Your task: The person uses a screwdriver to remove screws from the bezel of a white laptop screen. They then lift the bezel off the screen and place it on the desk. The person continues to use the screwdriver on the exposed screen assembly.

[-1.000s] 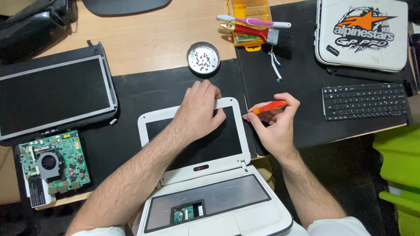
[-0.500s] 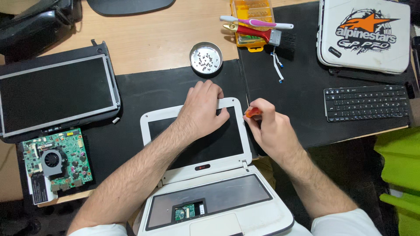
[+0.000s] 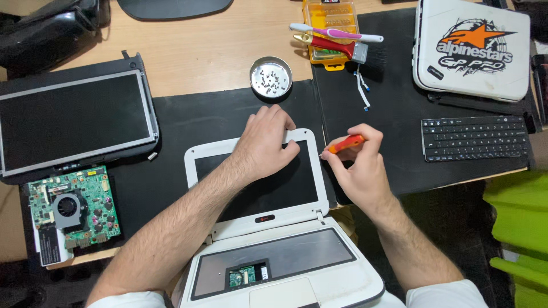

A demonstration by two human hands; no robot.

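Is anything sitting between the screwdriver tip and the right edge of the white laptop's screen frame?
Nothing visible. The right hand holds the orange screwdriver with its tip at the right edge of the white screen frame. The left hand rests on the frame's top, clear of that edge.

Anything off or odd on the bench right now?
The white laptop has no keyboard: its base shows a bare metal tray with a small green board exposed. A loose keyboard lies to the right. No spills.
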